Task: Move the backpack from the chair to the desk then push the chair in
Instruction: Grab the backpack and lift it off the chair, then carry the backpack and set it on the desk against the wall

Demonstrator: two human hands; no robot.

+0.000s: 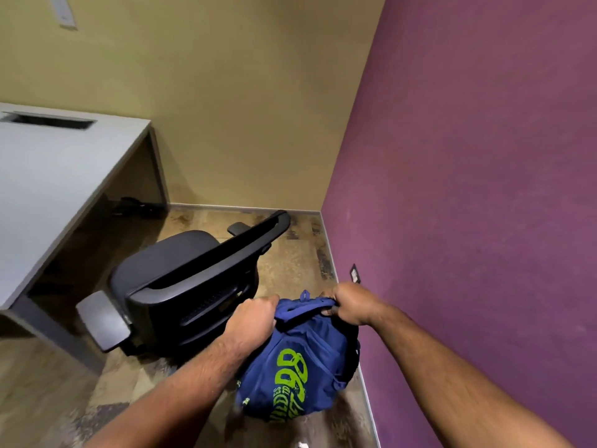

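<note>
Two hands grip the blue backpack [300,363]: left hand [250,321] and right hand [352,303] fingers [332,307] clenched around its top. It hangs below them, behind the black chair [181,286], clear of the grey surface [48,176] far left.

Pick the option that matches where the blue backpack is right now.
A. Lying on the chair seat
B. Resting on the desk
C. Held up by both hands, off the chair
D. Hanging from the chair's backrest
C: the left hand and the right hand both grip the top of the blue backpack, which hangs behind the chair whose seat is bare, clear of the desk.
</note>
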